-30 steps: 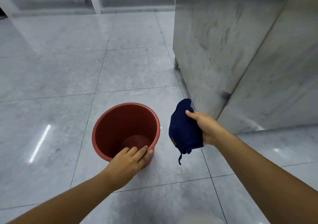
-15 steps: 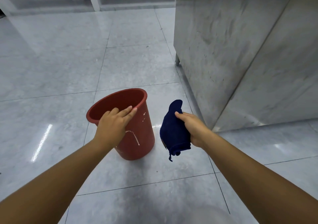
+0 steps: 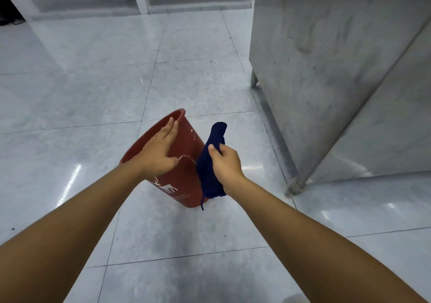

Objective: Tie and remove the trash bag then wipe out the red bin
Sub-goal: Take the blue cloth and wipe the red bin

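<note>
On the floor point(image 3: 93, 81), the red bin point(image 3: 184, 181) has been tipped by the flat L hand point(image 3: 158, 156); cloth point(image 3: 208, 179) is gripped in R hand point(image 3: 225, 165), wiping likely next.

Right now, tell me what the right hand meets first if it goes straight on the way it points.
Probably the bin, its outer wall close beyond the cloth that the right hand grips; depth is unclear.
</note>
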Demonstrator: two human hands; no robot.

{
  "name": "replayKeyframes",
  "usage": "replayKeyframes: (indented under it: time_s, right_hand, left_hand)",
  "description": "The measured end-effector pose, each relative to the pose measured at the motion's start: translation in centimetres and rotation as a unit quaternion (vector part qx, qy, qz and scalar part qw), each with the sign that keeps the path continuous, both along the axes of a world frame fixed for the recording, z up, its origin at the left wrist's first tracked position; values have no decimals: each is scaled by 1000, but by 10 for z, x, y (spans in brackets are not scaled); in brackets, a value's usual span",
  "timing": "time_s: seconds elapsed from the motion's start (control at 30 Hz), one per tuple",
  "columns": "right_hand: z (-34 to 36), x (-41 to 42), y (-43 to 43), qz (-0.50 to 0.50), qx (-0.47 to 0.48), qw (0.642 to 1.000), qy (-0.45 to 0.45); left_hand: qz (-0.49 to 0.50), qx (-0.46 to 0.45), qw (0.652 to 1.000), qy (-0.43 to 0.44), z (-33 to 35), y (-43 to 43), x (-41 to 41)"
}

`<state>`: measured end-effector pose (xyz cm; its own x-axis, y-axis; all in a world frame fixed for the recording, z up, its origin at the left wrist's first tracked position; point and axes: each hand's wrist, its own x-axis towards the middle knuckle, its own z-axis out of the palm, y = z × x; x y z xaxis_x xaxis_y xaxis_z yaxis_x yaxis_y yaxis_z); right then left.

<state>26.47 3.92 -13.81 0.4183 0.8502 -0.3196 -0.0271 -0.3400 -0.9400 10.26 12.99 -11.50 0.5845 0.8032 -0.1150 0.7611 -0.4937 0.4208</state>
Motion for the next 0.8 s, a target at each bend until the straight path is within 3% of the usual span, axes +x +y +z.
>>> replayKeyframes:
  time_s: [0.1, 0.23, 0.37, 0.47, 0.53, 0.67, 0.8]
  right_hand:
    - [-7, -20, 13, 18, 15, 998, -53]
    - [-11, -29, 29, 66, 39, 981, -177]
    - [-24, -34, 38, 175, 65, 928, -323]
    - [-34, -43, 38, 175, 87, 886, -421]
    - [-37, -52, 38, 150, 118, 888, -418]
    - [-49, -68, 30, 169, 161, 929, -286]
    - [-70, -62, 20, 160, 138, 936, -283]
  left_hand:
    - [-38, -66, 997, -1, 9, 11, -8]
    - [-78, -33, 995, 56, 17, 25, -23]
    - [-74, -16, 993, 89, 16, 23, -35]
    - [-59, -24, 994, 90, 15, 20, -38]
    - [-51, -33, 996, 70, 14, 20, -38]
    - [-13, -69, 997, 20, 14, 21, -37]
    - [13, -79, 997, 19, 16, 25, -43]
